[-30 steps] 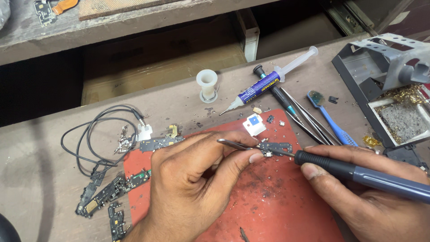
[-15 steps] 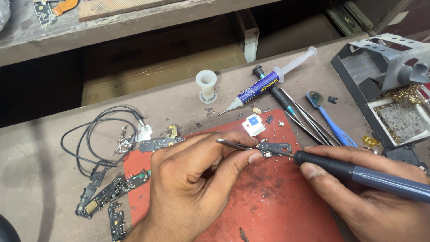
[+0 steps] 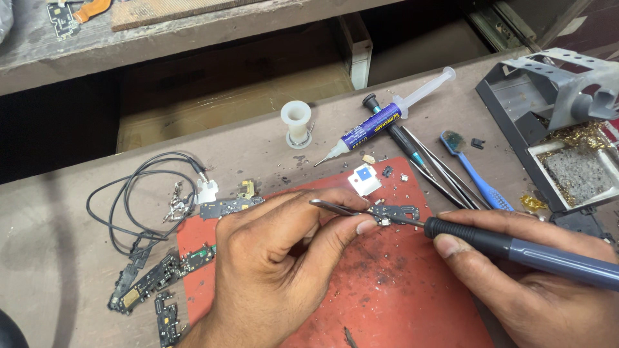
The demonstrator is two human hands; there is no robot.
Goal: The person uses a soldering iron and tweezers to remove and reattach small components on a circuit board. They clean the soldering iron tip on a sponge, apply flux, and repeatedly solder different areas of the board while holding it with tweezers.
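Small dark circuit board (image 3: 394, 212) lies flat on red mat (image 3: 400, 296), pinned by tweezers (image 3: 338, 207).

2 bare hands — left hand (image 3: 271, 270), right hand (image 3: 529, 296) — no gloves, rings or sleeves.

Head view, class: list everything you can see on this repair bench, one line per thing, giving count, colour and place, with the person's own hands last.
mat: one, red, centre of bench
small circuit board: one, dark, on mat under the tool tips
tweezers: one, metal, in left hand
soldering iron: one, black and blue, in right hand
syringe: one, blue label, behind mat
spool: one, white, behind mat
toothbrush: one, blue, right of mat
iron stand: one, grey, far right
cable: one, black, left
spare boards: several, dark, left edge of mat
left hand: one, gripping tweezers
right hand: one, gripping iron
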